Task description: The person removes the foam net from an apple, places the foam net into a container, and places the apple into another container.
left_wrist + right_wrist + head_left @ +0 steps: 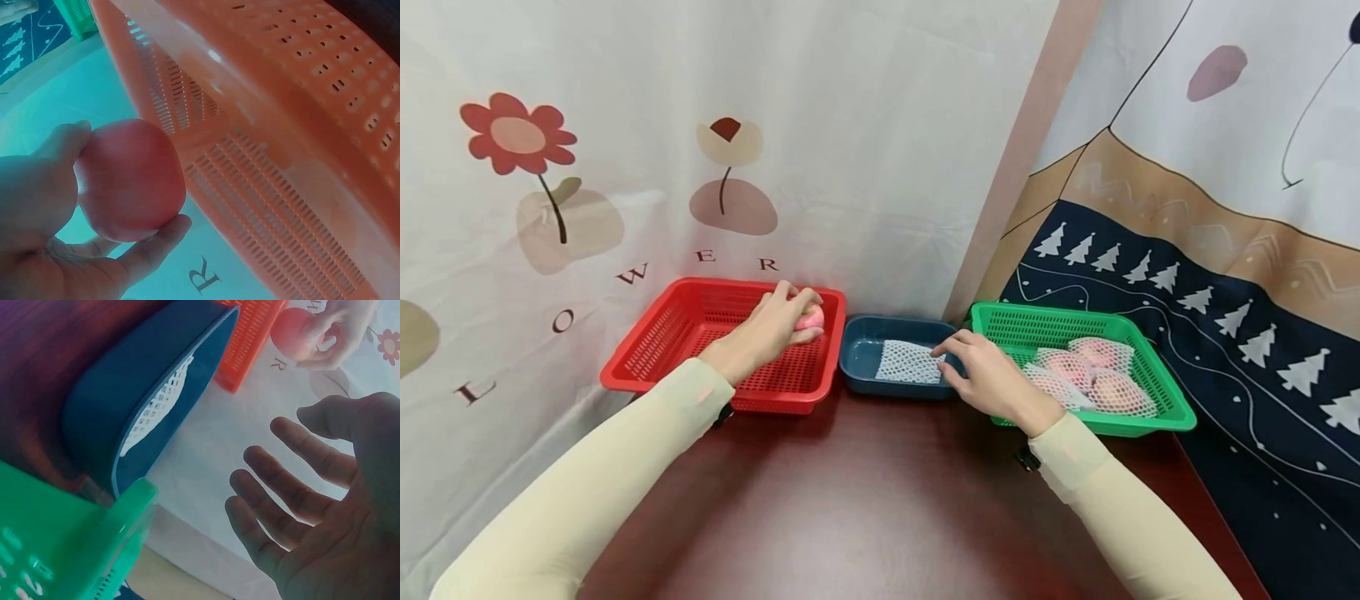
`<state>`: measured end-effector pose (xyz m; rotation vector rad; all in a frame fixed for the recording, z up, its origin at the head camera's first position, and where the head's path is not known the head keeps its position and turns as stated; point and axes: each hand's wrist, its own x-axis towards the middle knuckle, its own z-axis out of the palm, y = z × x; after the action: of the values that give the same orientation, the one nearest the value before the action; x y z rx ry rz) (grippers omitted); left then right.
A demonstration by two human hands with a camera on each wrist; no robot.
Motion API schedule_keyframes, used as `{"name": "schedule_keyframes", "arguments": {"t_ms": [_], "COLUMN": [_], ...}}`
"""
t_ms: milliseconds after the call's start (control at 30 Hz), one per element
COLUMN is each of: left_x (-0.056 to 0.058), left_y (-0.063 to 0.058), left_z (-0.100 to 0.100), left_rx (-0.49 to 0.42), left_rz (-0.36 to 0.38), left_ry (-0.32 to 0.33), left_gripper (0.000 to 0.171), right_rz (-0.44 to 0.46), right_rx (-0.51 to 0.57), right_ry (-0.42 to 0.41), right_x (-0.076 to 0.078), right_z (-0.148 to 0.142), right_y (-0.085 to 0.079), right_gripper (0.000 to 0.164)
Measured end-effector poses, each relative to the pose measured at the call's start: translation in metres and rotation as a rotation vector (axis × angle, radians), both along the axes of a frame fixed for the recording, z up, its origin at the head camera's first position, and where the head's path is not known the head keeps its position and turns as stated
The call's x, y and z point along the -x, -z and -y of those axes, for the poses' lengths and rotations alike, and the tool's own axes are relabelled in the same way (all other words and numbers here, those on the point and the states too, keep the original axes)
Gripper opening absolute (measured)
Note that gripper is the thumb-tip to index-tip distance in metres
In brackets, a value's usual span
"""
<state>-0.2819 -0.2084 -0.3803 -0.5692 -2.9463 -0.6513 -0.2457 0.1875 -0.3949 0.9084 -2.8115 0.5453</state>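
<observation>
In the head view my left hand (pixel 769 327) grips an apple (pixel 810 317) above the right part of the red basket (pixel 722 400). The left wrist view shows the pinkish-red apple (pixel 132 180) held between thumb and fingers. My right hand (pixel 990 373) hovers by the right end of the dark blue tray (pixel 857 358). White foam netting (pixel 908 362) lies flat inside that tray. Seen in the right wrist view, the right hand (pixel 312 494) has its fingers spread and loosely bent, with nothing held in them.
To the right stands a green basket (pixel 1176 408) with several netted fruits (pixel 1105 354) in it. The containers stand in a row along the back of the dark red table (pixel 880 500). A printed curtain (pixel 865 150) hangs directly behind them.
</observation>
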Motion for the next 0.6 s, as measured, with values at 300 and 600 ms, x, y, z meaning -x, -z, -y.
{"name": "schedule_keyframes", "arguments": {"t_ms": [300,600], "left_x": [0.017,0.053], "left_y": [-0.001,0.022], "left_z": [0.001,0.014], "left_rx": [0.027,0.027], "left_rz": [0.012,0.008], "left_ry": [0.007,0.037], "left_gripper": [0.059,0.059], "right_rz": [-0.02,-0.038], "right_rx": [0.036,0.04], "right_ry": [-0.006,0.012], "right_x": [-0.001,-0.001], "right_z": [-0.015,-0.031], "right_y": [0.001,0.0], "right_gripper": [0.027,0.027]}}
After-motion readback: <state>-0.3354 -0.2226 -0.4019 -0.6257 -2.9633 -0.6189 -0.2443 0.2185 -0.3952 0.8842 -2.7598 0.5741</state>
